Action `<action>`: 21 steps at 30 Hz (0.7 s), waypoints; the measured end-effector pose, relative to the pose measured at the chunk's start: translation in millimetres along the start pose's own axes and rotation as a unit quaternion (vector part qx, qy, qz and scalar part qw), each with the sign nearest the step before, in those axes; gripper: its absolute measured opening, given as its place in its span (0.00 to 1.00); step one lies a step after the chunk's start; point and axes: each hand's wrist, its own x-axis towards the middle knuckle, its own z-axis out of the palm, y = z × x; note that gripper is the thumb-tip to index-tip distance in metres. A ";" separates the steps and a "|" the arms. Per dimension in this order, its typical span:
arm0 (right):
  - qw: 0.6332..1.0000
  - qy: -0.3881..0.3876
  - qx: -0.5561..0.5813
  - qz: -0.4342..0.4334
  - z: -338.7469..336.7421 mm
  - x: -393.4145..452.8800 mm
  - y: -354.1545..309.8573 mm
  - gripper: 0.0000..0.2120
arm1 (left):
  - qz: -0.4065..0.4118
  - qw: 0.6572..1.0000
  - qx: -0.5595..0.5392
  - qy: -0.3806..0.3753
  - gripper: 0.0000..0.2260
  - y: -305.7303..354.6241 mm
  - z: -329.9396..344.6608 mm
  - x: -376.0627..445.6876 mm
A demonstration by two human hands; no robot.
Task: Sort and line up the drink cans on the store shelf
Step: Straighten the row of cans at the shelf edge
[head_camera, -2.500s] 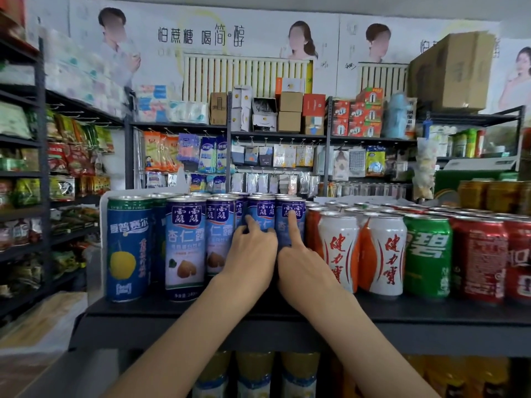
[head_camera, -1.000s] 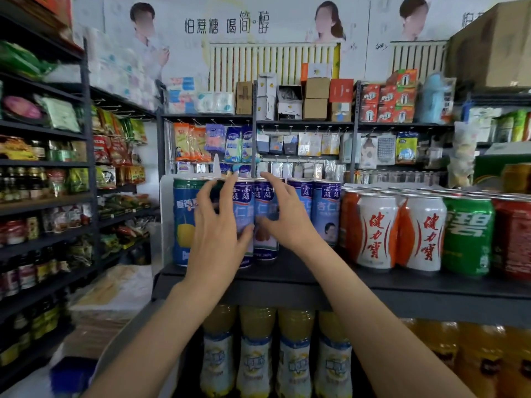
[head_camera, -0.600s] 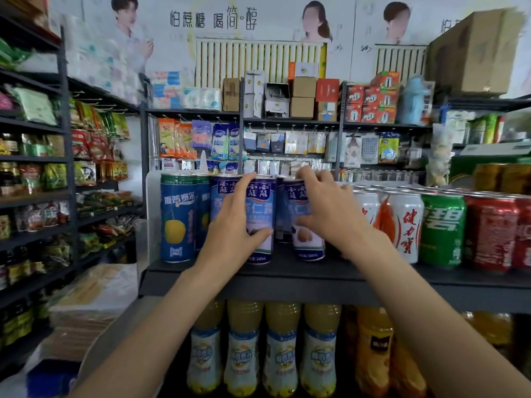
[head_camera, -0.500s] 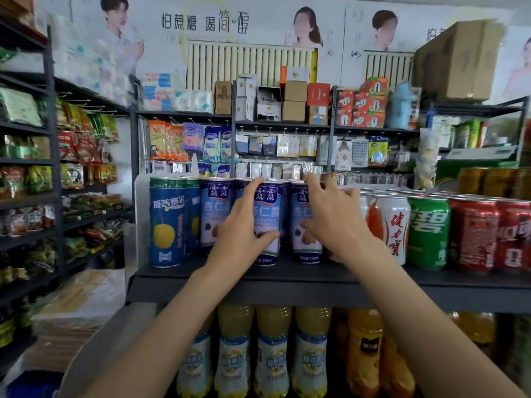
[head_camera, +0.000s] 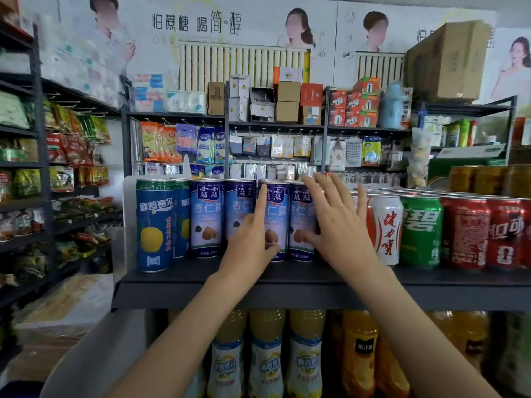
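A row of tall blue-and-white almond-drink cans (head_camera: pixel 206 219) stands upright on the dark shelf (head_camera: pixel 184 294). Left of them is a blue can with a yellow fruit (head_camera: pixel 154 225). On the right stand a white-and-orange can (head_camera: pixel 385 229), a green can (head_camera: pixel 421 229) and red cans (head_camera: pixel 465 234). My left hand (head_camera: pixel 253 239) rests on the front of one almond-drink can, index finger pointing up, thumb on its lower part. My right hand (head_camera: pixel 336 225) is spread flat, fingers apart, over the rightmost almond-drink can and the can beside it. Neither hand grips a can.
Below the shelf stand yellow juice bottles (head_camera: pixel 267 360) and orange ones (head_camera: pixel 359 357). A white divider panel (head_camera: pixel 129 214) closes the shelf's left end. Snack racks (head_camera: pixel 71 173) line the left aisle. More shelving with boxes (head_camera: pixel 287 101) stands behind.
My hands were wrapped around two almond-drink cans and slid them right along the row. Both hands have now loosened: fingers are spread and only rest on the can fronts.
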 end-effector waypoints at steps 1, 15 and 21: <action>0.998 0.061 0.005 0.017 2.0 -8.2 -0.1 0.41 | -0.005 1.000 0.004 -0.006 0.47 -0.5 0.5 -1.1; 0.989 0.072 -0.128 -0.016 20.2 -1.0 3.3 0.50 | -0.055 0.984 0.167 0.021 0.53 5.3 7.1 8.4; 0.992 0.050 -0.108 -0.028 19.5 0.9 9.9 0.47 | -0.026 0.990 0.136 0.034 0.50 2.8 7.3 9.8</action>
